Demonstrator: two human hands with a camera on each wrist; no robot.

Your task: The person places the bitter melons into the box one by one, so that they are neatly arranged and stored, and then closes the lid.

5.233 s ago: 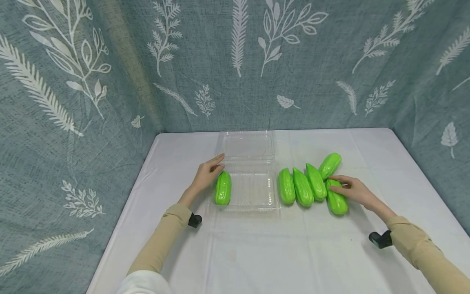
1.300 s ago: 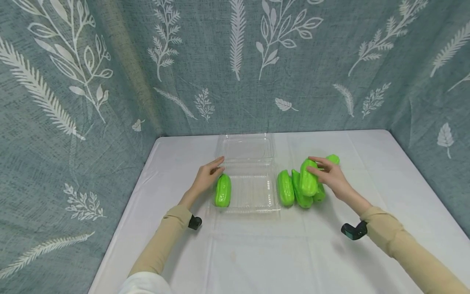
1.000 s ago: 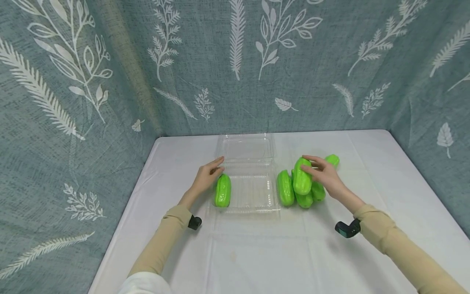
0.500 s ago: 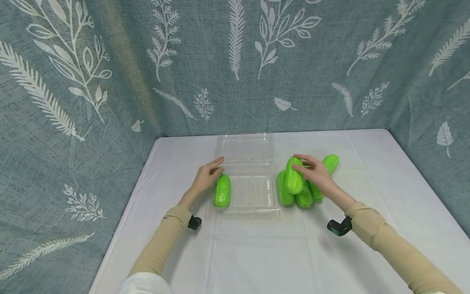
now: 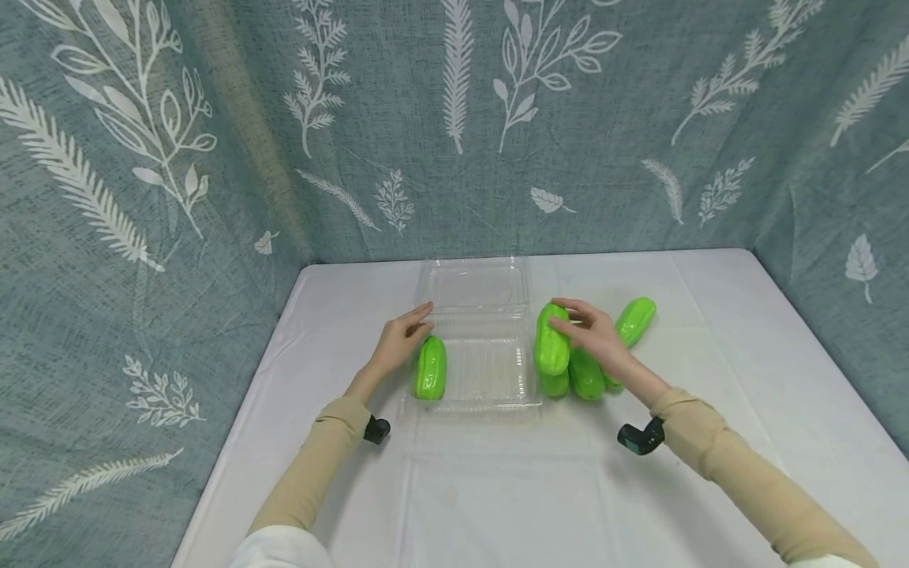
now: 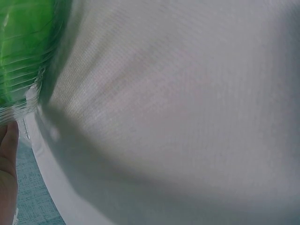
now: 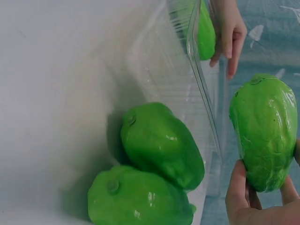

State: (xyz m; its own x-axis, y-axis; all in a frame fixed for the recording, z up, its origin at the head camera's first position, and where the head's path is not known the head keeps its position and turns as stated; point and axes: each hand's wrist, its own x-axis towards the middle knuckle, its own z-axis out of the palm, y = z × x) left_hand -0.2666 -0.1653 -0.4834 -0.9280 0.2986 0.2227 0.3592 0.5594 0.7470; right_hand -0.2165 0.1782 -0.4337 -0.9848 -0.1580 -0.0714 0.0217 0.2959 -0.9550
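Both arms wear long beige sleeves reaching the wrists. A small black camera unit is strapped under each wrist: left wrist camera (image 5: 376, 428), right wrist camera (image 5: 641, 438). Both hands are bare. A white garment (image 5: 273, 548) shows at the lower edge.

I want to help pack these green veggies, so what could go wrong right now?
The chayote in the right hand hangs above the clear box rim; it might clip the thin edge and tip the box. The left hand only rests at the box's side, so the box could slide.
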